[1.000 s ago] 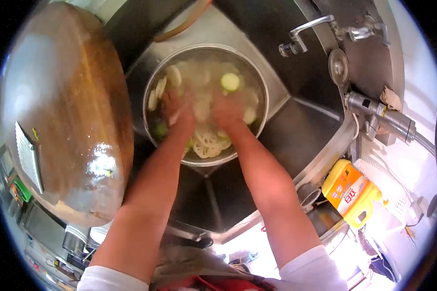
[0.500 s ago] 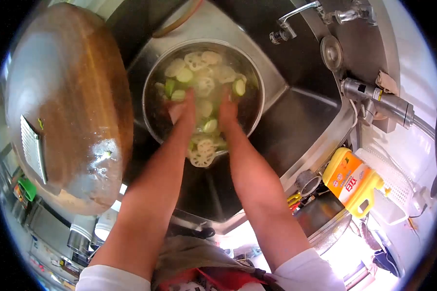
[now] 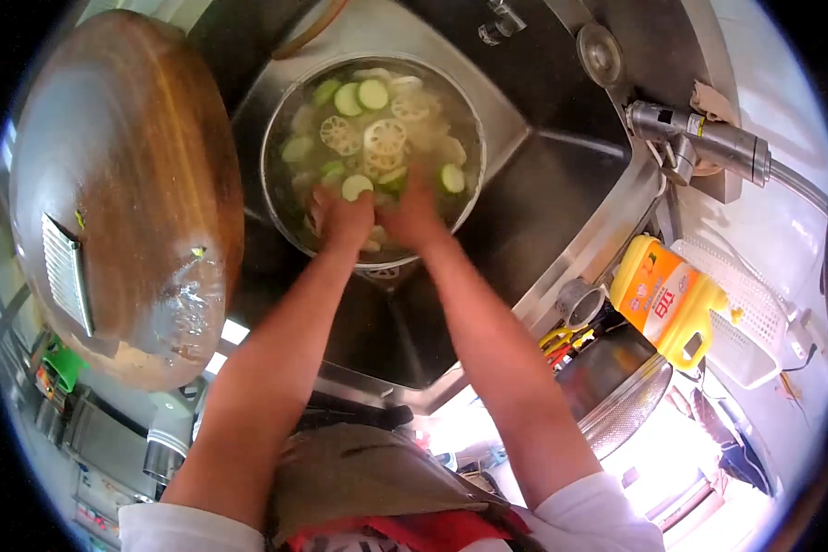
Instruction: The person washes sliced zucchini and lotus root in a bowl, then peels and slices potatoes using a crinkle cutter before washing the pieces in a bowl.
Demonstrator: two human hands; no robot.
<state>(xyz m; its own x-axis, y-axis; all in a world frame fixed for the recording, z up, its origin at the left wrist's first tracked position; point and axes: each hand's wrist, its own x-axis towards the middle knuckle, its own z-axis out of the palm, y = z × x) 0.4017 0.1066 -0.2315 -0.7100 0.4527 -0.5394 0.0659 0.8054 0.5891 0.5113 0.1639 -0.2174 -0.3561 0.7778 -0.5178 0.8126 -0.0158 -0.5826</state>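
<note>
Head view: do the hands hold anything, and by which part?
It cannot be told. The left hand and right hand lie side by side among the vegetable slices at the near rim of the metal bowl, fingers hidden in the water.

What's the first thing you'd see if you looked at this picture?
First, the big metal bowl in the sink, with holey white lotus root slices and green slices floating in water. The left hand and right hand dip in side by side at its near edge. A round wooden board lies to the left, a bright yellow bottle to the right.
</note>
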